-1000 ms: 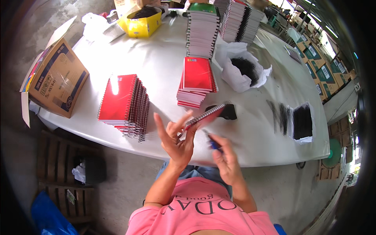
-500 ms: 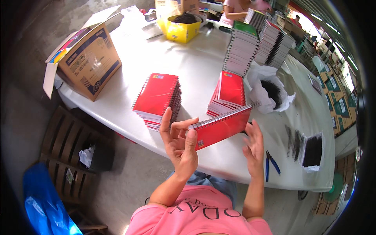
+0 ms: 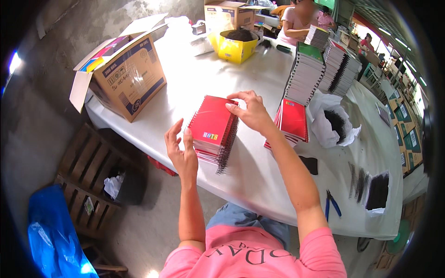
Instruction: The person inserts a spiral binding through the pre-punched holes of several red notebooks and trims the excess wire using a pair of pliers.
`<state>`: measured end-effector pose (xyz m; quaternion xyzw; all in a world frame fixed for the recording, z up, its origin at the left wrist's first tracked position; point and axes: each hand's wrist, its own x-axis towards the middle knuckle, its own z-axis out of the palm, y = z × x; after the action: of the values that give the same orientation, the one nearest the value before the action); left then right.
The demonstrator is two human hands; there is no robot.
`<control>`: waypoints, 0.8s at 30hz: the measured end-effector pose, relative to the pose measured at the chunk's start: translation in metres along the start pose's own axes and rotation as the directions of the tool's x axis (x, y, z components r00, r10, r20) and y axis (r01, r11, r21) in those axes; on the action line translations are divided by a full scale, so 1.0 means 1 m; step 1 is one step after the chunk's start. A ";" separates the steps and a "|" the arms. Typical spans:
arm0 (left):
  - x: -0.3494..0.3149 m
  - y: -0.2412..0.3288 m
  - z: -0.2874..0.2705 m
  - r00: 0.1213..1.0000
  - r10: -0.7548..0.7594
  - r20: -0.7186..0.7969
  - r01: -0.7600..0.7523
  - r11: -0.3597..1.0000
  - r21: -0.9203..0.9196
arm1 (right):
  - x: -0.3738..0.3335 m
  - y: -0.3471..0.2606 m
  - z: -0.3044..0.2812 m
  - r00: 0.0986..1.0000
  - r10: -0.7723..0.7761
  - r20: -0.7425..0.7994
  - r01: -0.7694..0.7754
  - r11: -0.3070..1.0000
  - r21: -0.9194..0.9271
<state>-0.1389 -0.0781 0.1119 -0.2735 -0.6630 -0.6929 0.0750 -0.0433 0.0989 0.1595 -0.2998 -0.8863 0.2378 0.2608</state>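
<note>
A stack of red spiral notebooks (image 3: 211, 118) lies on the white-covered table, black coils showing down its right side. My right hand (image 3: 250, 111) is at the far right corner of the top notebook, thumb on the cover and fingers curled over the edge. Beside the near left edge of that stack, my left hand (image 3: 183, 153) is held with thumb and fingers apart and nothing in it. To the right sits a second pile of red notebooks (image 3: 294, 121), partly behind my right forearm.
Taller notebook stacks (image 3: 303, 74) stand behind. Right: a white bag of black coils (image 3: 337, 125), loose coils (image 3: 359, 183) and blue-handled pliers (image 3: 332, 206). A cardboard box (image 3: 132, 78) is at left, a yellow box (image 3: 236, 47) at the back. Across the table is another person (image 3: 296, 23).
The red notebook that was raised in my left hand now lies on the left stack. My right hand has moved left onto it; my left hand has let go. The view has shifted.
</note>
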 end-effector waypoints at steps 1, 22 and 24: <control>0.001 -0.004 0.002 1.000 0.000 -0.016 -0.001 0.997 -0.071 | 0.003 0.001 0.005 0.999 -0.006 -0.040 0.012 0.989 0.150; -0.031 0.072 0.014 0.717 0.658 -0.231 -0.696 0.695 -0.181 | -0.089 0.134 -0.104 0.849 0.528 -0.026 -0.510 0.831 0.222; -0.043 0.080 0.030 0.731 0.676 -0.095 -0.671 0.685 -0.284 | -0.089 0.143 -0.106 0.841 0.539 -0.057 -0.502 0.814 0.292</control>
<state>-0.0568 -0.0697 0.1608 -0.5118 -0.4041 -0.7062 0.2758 0.1403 0.1697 0.1281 -0.5090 -0.7101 0.3954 0.2836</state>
